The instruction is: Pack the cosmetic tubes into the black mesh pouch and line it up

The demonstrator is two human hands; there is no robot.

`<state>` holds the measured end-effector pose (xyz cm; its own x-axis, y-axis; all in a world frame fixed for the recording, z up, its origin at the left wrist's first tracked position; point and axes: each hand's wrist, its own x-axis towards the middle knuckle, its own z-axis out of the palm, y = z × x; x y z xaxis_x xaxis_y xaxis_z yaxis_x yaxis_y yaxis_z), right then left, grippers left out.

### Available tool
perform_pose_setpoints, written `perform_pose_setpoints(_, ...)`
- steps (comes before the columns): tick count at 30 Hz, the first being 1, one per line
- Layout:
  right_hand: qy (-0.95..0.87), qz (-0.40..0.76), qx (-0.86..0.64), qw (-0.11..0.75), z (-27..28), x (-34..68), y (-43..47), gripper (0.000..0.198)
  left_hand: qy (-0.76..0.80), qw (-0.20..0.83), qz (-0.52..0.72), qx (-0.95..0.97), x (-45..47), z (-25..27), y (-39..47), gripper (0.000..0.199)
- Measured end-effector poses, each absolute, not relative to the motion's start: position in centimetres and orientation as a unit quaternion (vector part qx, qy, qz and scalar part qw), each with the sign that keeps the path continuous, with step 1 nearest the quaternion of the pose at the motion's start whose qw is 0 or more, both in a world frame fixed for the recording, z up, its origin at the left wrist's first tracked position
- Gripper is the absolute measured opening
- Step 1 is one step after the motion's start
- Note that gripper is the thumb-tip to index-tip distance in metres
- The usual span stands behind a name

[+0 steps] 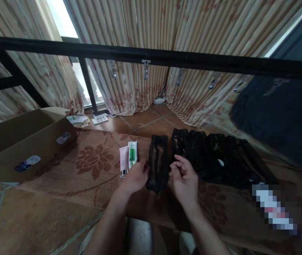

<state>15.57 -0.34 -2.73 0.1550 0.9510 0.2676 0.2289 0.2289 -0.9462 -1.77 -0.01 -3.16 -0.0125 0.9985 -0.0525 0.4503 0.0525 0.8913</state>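
A black pouch with a mesh panel [157, 163] lies in front of me on the brown patterned mat. My left hand [138, 175] is at its left edge, closed, with the fingertips gripping that side. On the other side, my right hand [184, 179] has its fingers loosely bent, thumb and forefinger apart, with nothing seen between them. Its fingertips come close to the pouch's right edge; whether they touch it I cannot tell. Left of the pouch lie a pink tube with a silver cap [124, 160] and a white and green tube [132, 154], side by side.
Several more black pouches [217, 159] lie in a row on the right. An open cardboard box [44, 141] stands at the left. A pixelated item [274, 209] lies lower right. A dark metal bar [161, 58] crosses before the curtains [129, 28]. Papers [100, 119] lie on the tiles.
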Motion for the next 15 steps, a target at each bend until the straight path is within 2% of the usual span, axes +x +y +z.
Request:
perform_pose_setpoints(5, -0.546, 0.329, -0.535, 0.555, -2.9, 15.9, -0.1, 0.034, 0.624, 0.357, 0.351, 0.6, -2.2, -2.7, 0.3, 0.024)
perform_pose_setpoints(9, -0.556, 0.331, -0.535, 0.543, -2.7, 15.9, -0.3, 0.032, 0.698, 0.299, 0.325, 0.563, -3.6, -1.7, 0.4, 0.035)
perform_pose_setpoints(15, -0.573, 0.333, -0.515, 0.543, -2.3, 15.7, -0.8, 0.027, 0.842, 0.178, 0.181, 0.475, -7.0, -1.6, 0.5, 0.045)
